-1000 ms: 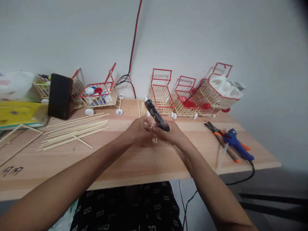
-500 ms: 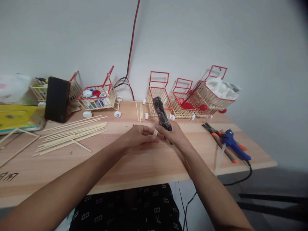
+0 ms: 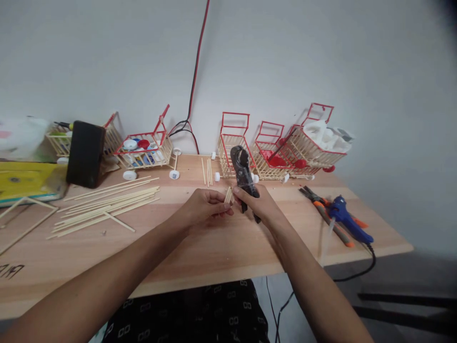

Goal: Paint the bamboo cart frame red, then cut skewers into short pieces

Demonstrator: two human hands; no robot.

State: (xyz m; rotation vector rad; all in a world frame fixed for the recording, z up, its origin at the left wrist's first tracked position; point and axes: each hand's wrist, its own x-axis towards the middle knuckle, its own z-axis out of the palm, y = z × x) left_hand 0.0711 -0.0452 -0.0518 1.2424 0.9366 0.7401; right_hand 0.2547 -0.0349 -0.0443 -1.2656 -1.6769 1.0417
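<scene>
Between the fingertips of my left hand is a small bunch of short wooden sticks, held upright just above the table. My right hand is closed around a black pliers-like tool, whose head points up and away from me. The right thumb and fingertips come up against the sticks, so the two hands nearly meet. Behind the tool stands a little stick-built shopping cart with red trim and white wheels. Several cut sticks lie to the left of that cart.
Long sticks lie spread at left, near a black phone-like slab and a yellow packet. Another cart holds bottle caps. At right are orange-handled pliers and a blue glue gun with its cord over the table edge.
The black tool has tilted slightly and its handles show more apart. The sticks in my left hand have come into clearer view. The camera view has shifted slightly.
</scene>
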